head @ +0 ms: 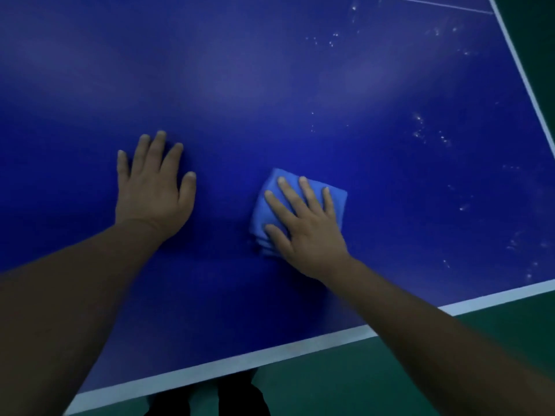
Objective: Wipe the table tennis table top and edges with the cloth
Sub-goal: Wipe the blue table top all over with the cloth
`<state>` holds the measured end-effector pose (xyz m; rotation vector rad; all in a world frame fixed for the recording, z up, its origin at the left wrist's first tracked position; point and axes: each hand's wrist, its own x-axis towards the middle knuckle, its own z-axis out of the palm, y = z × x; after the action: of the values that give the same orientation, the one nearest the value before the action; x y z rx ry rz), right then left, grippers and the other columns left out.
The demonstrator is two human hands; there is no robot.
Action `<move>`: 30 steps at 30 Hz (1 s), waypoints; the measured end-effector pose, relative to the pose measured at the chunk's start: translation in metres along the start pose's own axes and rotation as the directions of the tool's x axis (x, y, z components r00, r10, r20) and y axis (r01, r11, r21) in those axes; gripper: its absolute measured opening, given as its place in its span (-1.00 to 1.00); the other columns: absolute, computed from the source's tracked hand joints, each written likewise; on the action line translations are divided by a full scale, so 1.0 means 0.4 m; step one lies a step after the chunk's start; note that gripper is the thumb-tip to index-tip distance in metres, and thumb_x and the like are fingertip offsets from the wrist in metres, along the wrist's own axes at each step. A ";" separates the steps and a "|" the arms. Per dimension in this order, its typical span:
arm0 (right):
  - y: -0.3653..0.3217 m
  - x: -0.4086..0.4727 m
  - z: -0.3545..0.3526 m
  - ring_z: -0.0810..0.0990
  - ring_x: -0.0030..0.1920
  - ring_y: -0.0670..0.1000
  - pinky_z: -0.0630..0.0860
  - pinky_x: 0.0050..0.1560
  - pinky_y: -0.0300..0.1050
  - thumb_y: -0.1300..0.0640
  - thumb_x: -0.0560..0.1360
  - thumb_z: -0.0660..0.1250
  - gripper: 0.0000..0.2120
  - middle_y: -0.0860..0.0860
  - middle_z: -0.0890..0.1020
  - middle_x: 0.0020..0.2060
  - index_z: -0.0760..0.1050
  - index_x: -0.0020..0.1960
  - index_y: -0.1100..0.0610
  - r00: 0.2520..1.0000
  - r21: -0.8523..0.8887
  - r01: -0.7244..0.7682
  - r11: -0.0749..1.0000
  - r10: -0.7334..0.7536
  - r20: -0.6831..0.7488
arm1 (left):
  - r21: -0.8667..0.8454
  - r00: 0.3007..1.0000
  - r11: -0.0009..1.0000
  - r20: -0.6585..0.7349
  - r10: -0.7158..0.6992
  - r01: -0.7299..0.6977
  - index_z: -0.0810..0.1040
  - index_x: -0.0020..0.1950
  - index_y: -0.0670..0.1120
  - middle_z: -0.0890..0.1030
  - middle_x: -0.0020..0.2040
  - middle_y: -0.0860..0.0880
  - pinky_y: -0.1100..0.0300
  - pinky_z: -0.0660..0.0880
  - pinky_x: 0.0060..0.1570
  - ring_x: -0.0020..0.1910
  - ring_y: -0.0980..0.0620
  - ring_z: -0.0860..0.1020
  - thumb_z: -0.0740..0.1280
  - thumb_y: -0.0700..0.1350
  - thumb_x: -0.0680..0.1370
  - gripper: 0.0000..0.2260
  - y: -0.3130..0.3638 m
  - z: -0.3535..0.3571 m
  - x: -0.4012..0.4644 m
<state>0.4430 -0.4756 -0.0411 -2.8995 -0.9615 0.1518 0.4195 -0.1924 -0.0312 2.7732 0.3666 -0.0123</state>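
Observation:
The dark blue table tennis table top (270, 85) fills most of the view, with white lines along its near and right edges. A folded light blue cloth (270, 205) lies flat on the table near the middle. My right hand (306, 226) presses down on the cloth with straight, spread fingers, covering its right part. My left hand (156, 187) rests flat on the bare table to the left of the cloth, fingers spread, holding nothing.
White specks of dust (432, 133) dot the table's right side. The white near edge line (270, 352) runs diagonally across the bottom, the right edge line (522, 70) at the upper right. Green floor (360, 382) lies beyond both edges.

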 end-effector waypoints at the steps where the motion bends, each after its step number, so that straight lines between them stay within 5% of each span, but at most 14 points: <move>1: 0.059 -0.026 -0.004 0.16 0.59 0.21 0.08 0.49 0.40 -0.23 0.63 0.04 -0.45 -0.01 0.25 0.59 0.27 0.57 -0.07 0.999 -0.013 -0.043 0.999 0.043 -0.015 | 0.014 1.000 1.000 0.008 -0.008 0.008 0.20 0.61 -0.09 0.08 0.65 -0.10 -0.19 -0.19 0.57 0.64 -0.08 -0.06 -0.05 0.19 0.62 -0.38 0.000 0.007 0.004; 4: 0.253 -0.114 -0.031 0.15 0.58 0.23 0.13 0.47 0.42 -0.28 0.62 -0.04 -0.39 0.01 0.21 0.60 0.23 0.59 -0.05 0.929 -0.061 -0.371 0.927 0.370 -0.013 | 0.015 1.000 1.000 0.017 -0.017 0.016 0.21 0.60 -0.07 0.09 0.64 -0.10 -0.17 -0.21 0.57 0.63 -0.06 -0.07 -0.05 0.19 0.61 -0.39 0.001 0.010 0.003; 7: 0.319 -0.109 -0.066 -0.05 0.62 0.16 -0.07 0.52 0.37 -0.36 0.58 -0.18 -0.30 -0.04 0.02 0.64 0.06 0.64 -0.10 0.719 0.039 -0.695 0.718 0.693 0.050 | 0.023 0.999 0.999 0.025 -0.030 0.030 0.23 0.59 -0.07 0.10 0.64 -0.10 -0.18 -0.19 0.57 0.63 -0.07 -0.06 -0.05 0.18 0.61 -0.40 0.004 0.006 0.010; 10: 0.267 0.046 -0.069 -0.11 0.62 0.16 -0.14 0.52 0.39 -0.28 0.65 -0.10 -0.39 -0.05 -0.04 0.65 -0.03 0.65 -0.12 0.607 0.098 -0.792 0.603 0.794 0.015 | 0.026 0.999 0.999 0.029 -0.038 0.037 0.24 0.59 -0.07 0.12 0.64 -0.11 -0.19 -0.18 0.57 0.63 -0.08 -0.05 -0.05 0.18 0.61 -0.40 0.009 0.003 0.010; 13: 0.149 0.209 -0.041 -0.05 0.62 0.20 -0.13 0.52 0.39 -0.24 0.66 -0.02 -0.42 -0.05 0.03 0.64 0.05 0.63 -0.13 0.809 0.074 -0.585 0.808 0.587 -0.014 | 0.025 0.999 0.999 0.028 -0.041 0.041 0.24 0.59 -0.07 0.12 0.64 -0.11 -0.19 -0.18 0.57 0.63 -0.07 -0.05 -0.05 0.17 0.60 -0.39 0.008 0.004 0.012; 15: 0.056 0.228 -0.027 0.05 0.61 0.24 -0.05 0.50 0.43 -0.24 0.64 -0.02 -0.42 -0.01 0.15 0.62 0.17 0.61 -0.09 0.975 0.025 -0.215 0.976 0.216 -0.042 | 0.023 0.999 0.999 0.029 -0.040 0.039 0.25 0.59 -0.08 0.13 0.63 -0.11 -0.19 -0.19 0.57 0.63 -0.08 -0.04 -0.05 0.17 0.60 -0.39 0.009 0.003 0.015; 18: 0.080 0.168 -0.024 0.14 0.59 0.22 0.02 0.51 0.39 -0.25 0.65 -0.02 -0.44 0.01 0.24 0.59 0.20 0.59 -0.09 0.968 -0.051 0.249 0.967 -0.247 0.040 | 0.012 0.998 0.999 0.038 -0.046 0.046 0.26 0.58 -0.07 0.12 0.64 -0.11 -0.16 -0.22 0.57 0.63 -0.07 -0.05 -0.05 0.17 0.59 -0.38 0.008 0.003 0.016; 20: 0.196 0.156 -0.031 0.19 0.57 0.23 0.12 0.47 0.41 -0.28 0.65 -0.06 -0.43 0.02 0.26 0.58 0.18 0.60 -0.09 0.988 -0.091 0.157 0.983 -0.155 0.024 | 0.001 0.998 0.999 0.039 -0.040 0.040 0.26 0.58 -0.08 0.12 0.64 -0.11 -0.15 -0.24 0.57 0.63 -0.07 -0.05 -0.05 0.17 0.59 -0.38 0.005 0.005 0.017; 22: 0.314 0.160 -0.049 0.17 0.57 0.25 0.15 0.44 0.43 -0.31 0.63 -0.11 -0.37 0.05 0.23 0.59 0.19 0.60 -0.06 0.983 -0.088 -0.184 0.979 0.185 0.002 | 0.006 0.999 0.999 0.025 -0.035 0.035 0.28 0.57 -0.09 0.14 0.63 -0.12 -0.16 -0.23 0.57 0.63 -0.09 -0.03 -0.04 0.16 0.60 -0.39 0.003 0.007 0.017; 24: 0.368 0.158 -0.067 0.07 0.60 0.23 0.06 0.49 0.41 -0.33 0.58 -0.15 -0.30 0.02 0.14 0.62 0.16 0.62 -0.04 0.857 -0.014 -0.514 0.857 0.514 0.009 | 0.015 0.999 0.999 0.020 -0.031 0.030 0.29 0.57 -0.09 0.15 0.63 -0.13 -0.18 -0.21 0.57 0.63 -0.10 -0.02 -0.03 0.15 0.60 -0.41 0.003 0.010 0.015; 26: 0.318 0.182 -0.068 0.00 0.61 0.21 -0.02 0.51 0.40 -0.32 0.55 -0.17 -0.28 0.00 0.08 0.64 0.12 0.63 -0.04 0.750 0.040 -0.660 0.750 0.661 0.005 | 0.023 1.000 0.999 0.017 -0.023 0.023 0.29 0.57 -0.10 0.16 0.62 -0.14 -0.20 -0.18 0.56 0.63 -0.11 0.00 -0.02 0.14 0.61 -0.41 0.003 0.013 0.015; 28: 0.208 0.214 -0.050 0.07 0.59 0.26 0.02 0.49 0.44 -0.28 0.56 -0.09 -0.31 0.04 0.14 0.62 0.19 0.61 -0.02 0.844 0.013 -0.536 0.844 0.536 -0.032 | 0.033 1.000 0.999 0.014 -0.018 0.017 0.30 0.57 -0.11 0.17 0.62 -0.14 -0.21 -0.17 0.56 0.63 -0.11 0.01 -0.01 0.14 0.62 -0.42 0.001 0.014 0.014; 30: 0.090 0.237 -0.025 0.17 0.57 0.30 0.09 0.45 0.48 -0.22 0.59 0.04 -0.40 0.07 0.25 0.58 0.26 0.58 -0.02 0.988 -0.043 -0.149 0.988 0.147 -0.052 | 0.037 1.000 0.999 0.009 -0.015 0.015 0.30 0.56 -0.11 0.18 0.62 -0.15 -0.20 -0.17 0.56 0.63 -0.12 0.02 -0.01 0.14 0.62 -0.42 0.000 0.016 0.014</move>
<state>0.5409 -0.4480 -0.0417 -3.0015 -0.7522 0.0691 0.4251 -0.1933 -0.0376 2.8061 0.3886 -0.0362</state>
